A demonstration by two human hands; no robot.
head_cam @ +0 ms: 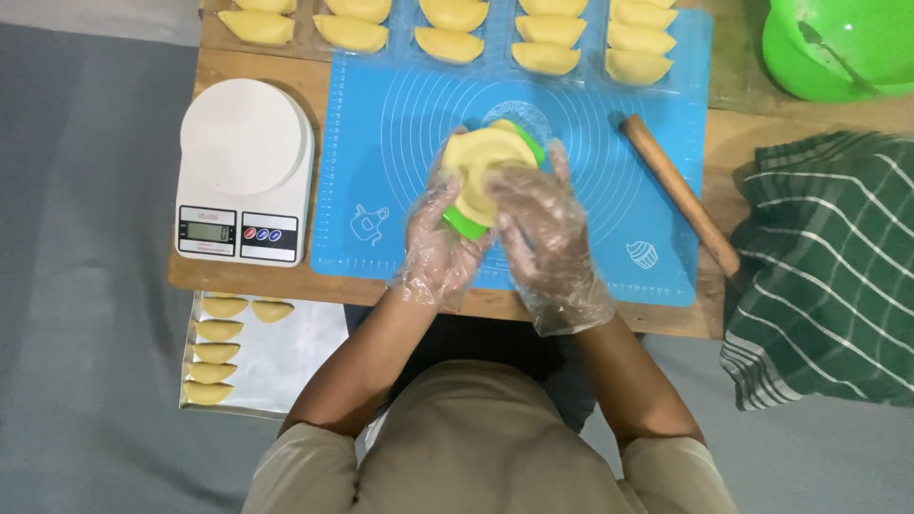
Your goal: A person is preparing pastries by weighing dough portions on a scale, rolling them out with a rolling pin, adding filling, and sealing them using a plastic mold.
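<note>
Both hands wear loose clear plastic gloves and meet over the middle of a blue silicone mat point(400, 238) that lies on a wooden board point(248, 276). The left hand point(440, 243) cups a green dumpling press point(464, 223) from below and from the side, its fingers wrapped around the mould. The right hand point(543, 228) lies against the mould's other edge, fingers curled on the yellow dough round point(481, 162) that covers the press and hides most of its green face. The press sits just above the mat, held between the two palms. Along the far edge of the mat stands a row of folded yellow pastries point(545, 59), well apart from the hands. A wooden rolling pin point(678, 190) lies slantwise on the mat to the right, near the right hand but not touching it. Left of the mat stands a white kitchen scale point(246, 171). A green bowl point(828, 48) sits at the far right corner, and a green striped cloth point(828, 276) is bunched below it. On the floor beside the person's left arm, a metal tray point(305, 352) carries more folded pastries along its left side.
</note>
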